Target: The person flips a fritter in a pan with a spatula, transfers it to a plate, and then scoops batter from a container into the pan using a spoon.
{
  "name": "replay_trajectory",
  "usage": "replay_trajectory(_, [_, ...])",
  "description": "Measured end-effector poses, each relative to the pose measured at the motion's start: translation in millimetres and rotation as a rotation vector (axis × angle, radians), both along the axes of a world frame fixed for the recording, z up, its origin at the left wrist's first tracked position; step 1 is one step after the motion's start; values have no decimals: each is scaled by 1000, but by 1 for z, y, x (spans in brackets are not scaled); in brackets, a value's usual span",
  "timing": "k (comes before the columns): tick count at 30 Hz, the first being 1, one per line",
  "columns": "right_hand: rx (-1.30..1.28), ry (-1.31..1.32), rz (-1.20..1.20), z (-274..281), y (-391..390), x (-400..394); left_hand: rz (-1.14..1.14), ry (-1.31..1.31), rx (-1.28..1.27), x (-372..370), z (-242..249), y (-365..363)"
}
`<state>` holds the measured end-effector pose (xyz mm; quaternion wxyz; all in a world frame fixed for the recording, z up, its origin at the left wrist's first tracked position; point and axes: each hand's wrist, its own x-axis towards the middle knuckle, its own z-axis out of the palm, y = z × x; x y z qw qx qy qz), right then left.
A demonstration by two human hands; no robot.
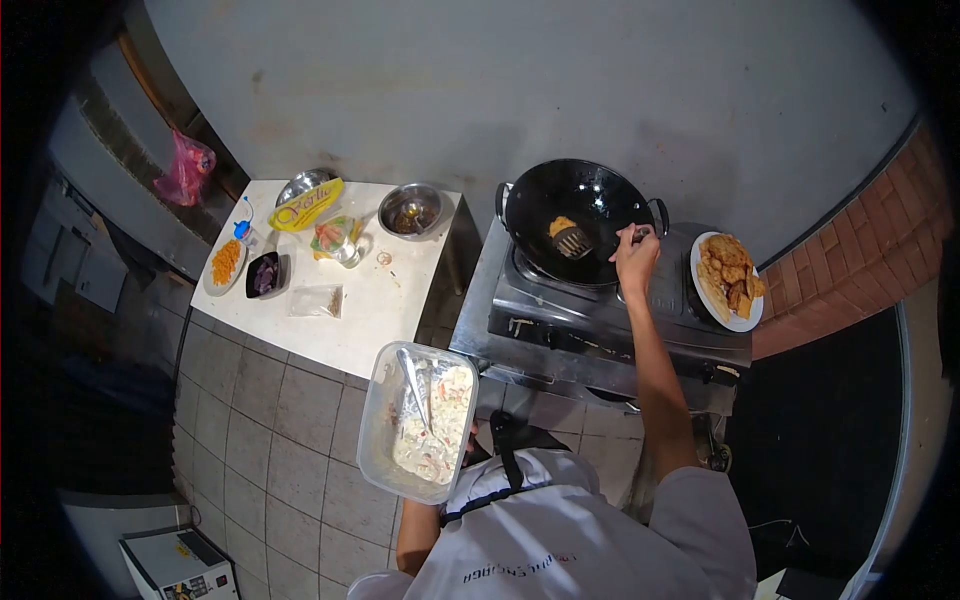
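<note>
My right hand [636, 258] is closed around the handle of a slotted spatula [572, 242]. The spatula's head is down in a black wok [622, 195] on the stove, touching a small golden fried piece [562, 226]. At my waist, my left hand [473, 438] supports a clear plastic container [372, 440] from its far side; only some fingers show past the rim. Inside the container are a pale, chunky batter [440, 425] and a metal spoon [414, 388] leaning on the wall.
Right of the wok, a white plate [742, 322] holds fried pieces [728, 265] on the stove [580, 325]. The white table [375, 325] at left carries metal bowls [411, 212], a yellow packet [306, 206], a dark dish [264, 275] and a plate of orange bits [226, 264]. A brick ledge [830, 245] borders the right.
</note>
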<state>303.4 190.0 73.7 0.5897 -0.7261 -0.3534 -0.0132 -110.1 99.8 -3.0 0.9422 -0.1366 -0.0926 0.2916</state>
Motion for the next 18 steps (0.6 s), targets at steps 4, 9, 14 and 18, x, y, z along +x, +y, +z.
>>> replay_trajectory(4, [3,-33,-7,-1,3,0,86,90,-56,4,-2,-5])
replay_trajectory(9, [-21,-45,-10,1,2,4,51,-70,-121,10,-9,-5])
replay_trajectory(14, [-11,-68,-17,0,4,4,59,15,-70,13,-8,-2])
replay_trajectory(18, [-10,-57,-6,0,6,7,8,5,13,10,-33,3])
